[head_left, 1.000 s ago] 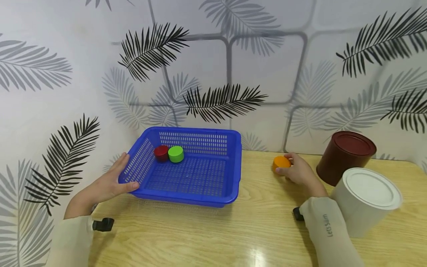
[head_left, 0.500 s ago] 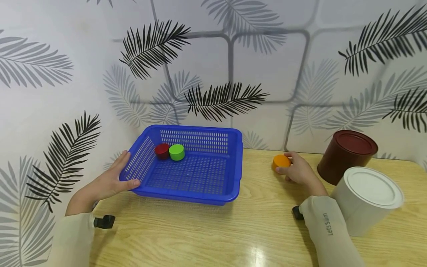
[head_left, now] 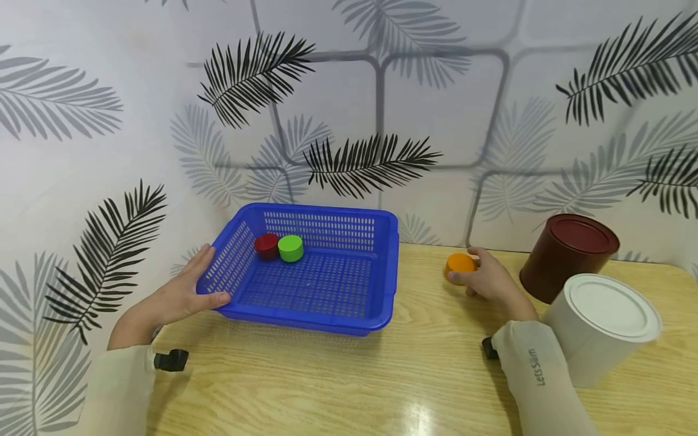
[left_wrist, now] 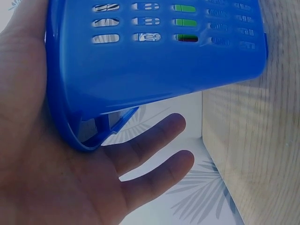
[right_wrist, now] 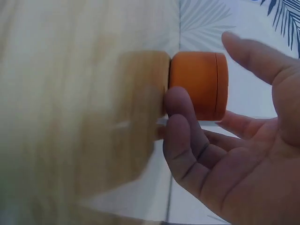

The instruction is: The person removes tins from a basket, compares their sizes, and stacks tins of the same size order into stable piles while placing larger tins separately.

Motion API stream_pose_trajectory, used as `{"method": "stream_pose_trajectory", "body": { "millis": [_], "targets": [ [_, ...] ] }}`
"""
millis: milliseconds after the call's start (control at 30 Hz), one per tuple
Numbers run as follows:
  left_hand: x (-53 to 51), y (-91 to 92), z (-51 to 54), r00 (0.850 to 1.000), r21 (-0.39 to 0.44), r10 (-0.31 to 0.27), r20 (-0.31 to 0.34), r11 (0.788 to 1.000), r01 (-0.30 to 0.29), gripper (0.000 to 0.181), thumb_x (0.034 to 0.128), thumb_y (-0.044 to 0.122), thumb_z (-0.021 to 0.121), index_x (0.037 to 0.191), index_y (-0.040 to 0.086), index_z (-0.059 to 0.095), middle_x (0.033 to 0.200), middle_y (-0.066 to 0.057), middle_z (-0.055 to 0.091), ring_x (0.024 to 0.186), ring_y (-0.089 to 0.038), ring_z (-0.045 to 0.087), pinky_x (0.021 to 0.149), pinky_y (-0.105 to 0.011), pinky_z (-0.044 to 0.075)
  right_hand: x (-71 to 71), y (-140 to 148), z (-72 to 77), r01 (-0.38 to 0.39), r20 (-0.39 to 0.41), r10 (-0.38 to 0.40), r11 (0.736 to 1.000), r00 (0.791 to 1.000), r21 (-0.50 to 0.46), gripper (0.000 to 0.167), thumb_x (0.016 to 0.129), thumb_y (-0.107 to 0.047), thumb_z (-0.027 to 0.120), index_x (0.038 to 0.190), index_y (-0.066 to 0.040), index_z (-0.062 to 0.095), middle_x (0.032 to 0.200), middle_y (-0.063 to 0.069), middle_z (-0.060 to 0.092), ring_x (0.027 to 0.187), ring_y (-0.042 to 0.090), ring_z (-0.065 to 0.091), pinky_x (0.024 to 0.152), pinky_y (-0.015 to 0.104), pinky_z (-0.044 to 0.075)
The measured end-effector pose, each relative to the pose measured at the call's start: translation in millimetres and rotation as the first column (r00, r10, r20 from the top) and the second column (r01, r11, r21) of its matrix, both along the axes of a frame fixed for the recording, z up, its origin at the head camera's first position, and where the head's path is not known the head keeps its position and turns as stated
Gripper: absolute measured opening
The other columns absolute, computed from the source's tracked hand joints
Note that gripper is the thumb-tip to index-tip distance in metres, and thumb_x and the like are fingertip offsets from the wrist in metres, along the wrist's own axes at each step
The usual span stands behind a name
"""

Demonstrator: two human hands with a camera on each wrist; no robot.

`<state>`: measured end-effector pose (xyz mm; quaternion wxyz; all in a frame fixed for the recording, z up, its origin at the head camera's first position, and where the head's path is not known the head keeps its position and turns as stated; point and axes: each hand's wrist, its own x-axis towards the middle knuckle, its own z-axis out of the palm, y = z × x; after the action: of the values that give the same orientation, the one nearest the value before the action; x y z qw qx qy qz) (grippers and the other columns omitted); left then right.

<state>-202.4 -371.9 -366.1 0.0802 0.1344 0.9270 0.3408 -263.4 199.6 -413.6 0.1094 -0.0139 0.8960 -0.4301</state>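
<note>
My left hand [head_left: 171,297] lies along the left side of a blue perforated basket [head_left: 384,278], its thumb over the front rim corner. In the left wrist view the palm touches the basket rim [left_wrist: 58,93] and two fingers stretch past it. Inside the basket, a red round piece [head_left: 266,247] and a green one [head_left: 291,249] sit side by side at the back left. My right hand [head_left: 488,278] has thumb and fingers around an orange round container [head_left: 460,266] on the table; the right wrist view shows curled fingers beside the orange container [right_wrist: 194,86].
A dark red-brown can [head_left: 567,257] and a white can [head_left: 602,327] stand right of my right forearm. The wooden table [head_left: 327,387] meets a leaf-patterned wall [head_left: 425,206] at the back.
The whole head view has shifted slightly, with the basket a little farther right in it. Both hands keep nearly the same place against the basket and the orange container.
</note>
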Motion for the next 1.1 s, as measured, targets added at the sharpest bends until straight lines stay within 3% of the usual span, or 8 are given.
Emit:
{"method": "stream_pose_trajectory", "body": {
  "millis": [100, 200, 267, 333, 467, 700, 867, 1100],
  "targets": [
    [-0.4, -0.3, -0.2, 1.0, -0.003, 0.0, -0.002, 1.0, 0.0, 0.113, 0.0892, 0.04, 0.075, 0.161, 0.005, -0.005, 0.166, -0.019, -0.014, 0.15, -0.045, -0.012, 0.11, -0.074, 0.003, 1.7, -1, 7.4, -0.002, -0.004, 0.002, 0.998, 1.0, 0.066, 0.097, 0.095, -0.041, 0.07, 0.159, 0.004, 0.012, 0.153, 0.038, 0.026, 0.096, 0.034, 0.065, 0.092, 0.051, 0.048],
    [-1.2, 0.8, 2.6, 1.0, -0.017, 0.001, -0.015, 1.0, -0.001, 0.113, 0.089, 0.041, 0.075, 0.161, 0.005, -0.004, 0.166, -0.02, -0.013, 0.15, -0.045, -0.01, 0.11, -0.074, 0.005, 6.3, -3, 24.3, 0.008, -0.014, -0.006, 0.99, 1.0, 0.142, 0.1, 0.095, -0.047, 0.068, 0.159, 0.004, 0.01, 0.15, 0.04, 0.031, 0.111, 0.044, 0.059, 0.1, 0.06, 0.042],
    [-2.3, 1.6, 4.1, 1.0, -0.017, 0.001, -0.02, 1.0, -0.001, 0.113, 0.0891, 0.041, 0.075, 0.161, 0.005, -0.004, 0.166, -0.02, -0.012, 0.15, -0.045, -0.01, 0.111, -0.073, 0.005, 9.9, -5, 36.6, 0.021, -0.036, -0.015, 0.985, 0.999, 0.171, 0.101, 0.095, -0.049, 0.066, 0.159, 0.005, 0.009, 0.15, 0.04, 0.031, 0.127, 0.053, 0.044, 0.103, 0.065, 0.037],
    [-2.6, 1.9, 5.1, 1.0, -0.015, 0.006, -0.02, 1.0, -0.006, 0.113, 0.0892, 0.041, 0.075, 0.161, 0.005, -0.004, 0.166, -0.02, -0.012, 0.15, -0.044, -0.011, 0.111, -0.073, 0.005, 12.2, -9, 45.9, 0.027, -0.074, -0.014, 0.983, 0.997, 0.184, 0.1, 0.096, -0.05, 0.064, 0.159, 0.005, 0.009, 0.152, 0.038, 0.03, 0.129, 0.053, 0.043, 0.102, 0.066, 0.037],
    [-1.1, 1.1, 4.2, 1.0, -0.02, 0.012, -0.028, 1.0, -0.013, 0.114, 0.0884, 0.041, 0.076, 0.161, 0.003, -0.003, 0.166, -0.021, -0.011, 0.15, -0.046, -0.01, 0.111, -0.073, 0.004, 18.0, -23, 62.7, 0.022, -0.168, 0.014, 0.977, 0.986, 0.211, 0.094, 0.098, -0.052, 0.061, 0.158, 0.005, 0.017, 0.158, 0.034, 0.022, 0.14, 0.056, 0.025, 0.107, 0.069, 0.029],
    [-1.3, 2.2, 0.0, 0.999, -0.017, 0.003, -0.043, 1.0, -0.004, 0.114, 0.087, 0.043, 0.077, 0.161, 0.002, 0.0, 0.166, -0.023, -0.008, 0.15, -0.047, -0.007, 0.111, -0.073, 0.006, 45.9, -60, 91.9, -0.054, -0.232, 0.107, 0.973, 0.967, 0.223, 0.08, 0.1, -0.054, 0.056, 0.159, -0.007, 0.029, 0.151, 0.027, 0.043, 0.133, 0.048, 0.044, 0.103, 0.065, 0.038],
    [-0.9, 1.1, 1.0, 0.999, -0.026, 0.009, -0.049, 1.0, -0.01, 0.115, 0.0867, 0.044, 0.077, 0.161, 0.002, 0.001, 0.166, -0.022, -0.008, 0.15, -0.046, -0.007, 0.111, -0.073, 0.006, 52.0, -96, 105.7, -0.21, -0.27, 0.252, 0.962, 0.929, 0.174, 0.069, 0.1, -0.048, 0.059, 0.157, -0.016, 0.038, 0.158, 0.015, 0.037, 0.144, 0.041, 0.032, 0.11, 0.063, 0.03],
    [-2.0, 1.2, 1.0, 0.997, -0.022, 0.004, -0.072, 1.0, -0.006, 0.115, 0.0862, 0.044, 0.078, 0.161, -0.001, 0.003, 0.166, -0.024, -0.007, 0.15, -0.047, -0.006, 0.112, -0.071, 0.007, 32.3, -151, 129.2, -0.337, -0.374, 0.361, 0.933, 0.854, 0.13, 0.055, 0.101, -0.039, 0.062, 0.15, -0.017, 0.05, 0.154, 0.004, 0.045, 0.144, 0.031, 0.036, 0.113, 0.056, 0.031]
  ]
}}
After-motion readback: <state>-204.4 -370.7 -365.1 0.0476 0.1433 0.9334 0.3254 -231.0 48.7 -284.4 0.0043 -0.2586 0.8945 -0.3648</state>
